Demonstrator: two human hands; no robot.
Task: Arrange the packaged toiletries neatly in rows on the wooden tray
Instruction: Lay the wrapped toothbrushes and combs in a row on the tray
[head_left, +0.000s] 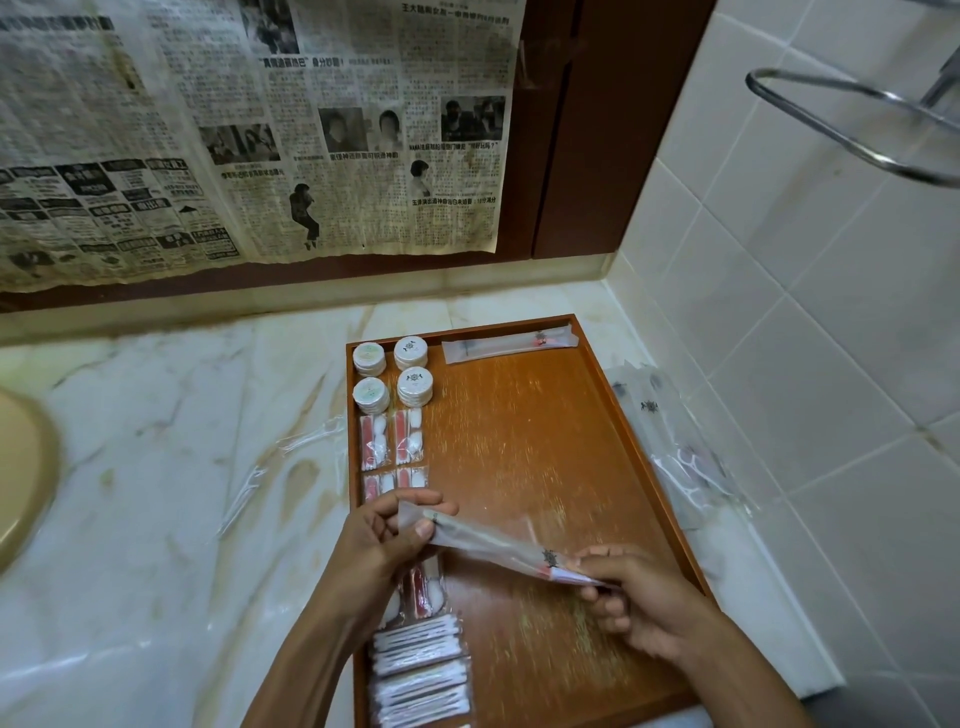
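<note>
A long sachet (498, 545), apparently a wrapped toothbrush though motion blur leaves its contents uncertain, is held above the near half of the wooden tray (545, 467), spanning the gap between the two hands. The left hand (384, 535) pinches the far-left end between thumb and curled fingers; the right hand (623, 587) pinches the near-right end, where a dark emblem and a red tip show, with its fingers curled beneath. The sachet's long axis therefore runs obliquely, rising from the right hand toward the left, and does not yet match the matching sachet (509, 340) already laid crosswise along the tray's far edge, well beyond both hands. The bare wood directly ahead of the hands, between them and that placed sachet, is the likely destination; reaching it calls for a forward carry and a slight turn until the held axis lies parallel to the far one. Neither hand is clearly nearer, since each holds one end. To the left of the hands, a column of round soap packs (392, 374), small red-and-white packets (392, 439) and cotton-bud packets (418, 670) runs along the tray's left side. Beyond the right hand, off the tray, loose sachets (670, 436) lie on the marble counter (171, 467).
</note>
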